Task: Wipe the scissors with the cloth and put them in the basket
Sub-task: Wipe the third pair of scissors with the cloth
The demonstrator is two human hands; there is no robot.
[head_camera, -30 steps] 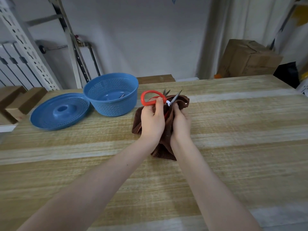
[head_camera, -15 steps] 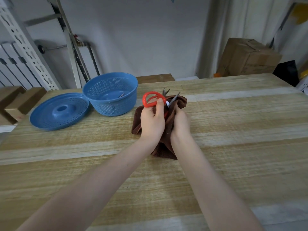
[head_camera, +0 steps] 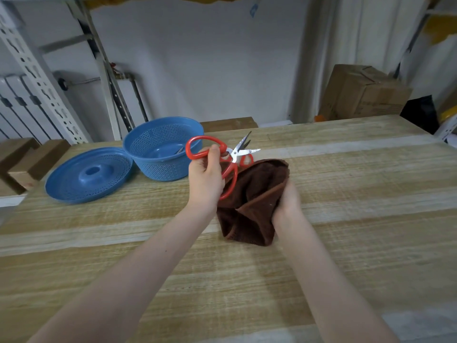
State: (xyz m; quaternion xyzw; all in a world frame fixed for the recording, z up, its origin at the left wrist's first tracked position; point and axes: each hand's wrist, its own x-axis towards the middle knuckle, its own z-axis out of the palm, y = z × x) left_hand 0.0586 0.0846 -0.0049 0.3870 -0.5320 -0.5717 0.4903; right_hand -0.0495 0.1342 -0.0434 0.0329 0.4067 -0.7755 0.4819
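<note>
One each: scissors, cloth, basket, lid.

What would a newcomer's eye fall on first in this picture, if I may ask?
First, the red-handled steel scissors, blades open, held up by the left hand over the middle of the pale wooden table. Just right of them, the right hand grips a crumpled dark brown cloth. To the left stand a round blue perforated plastic basket and, beside it, a matching blue perforated lid.
</note>
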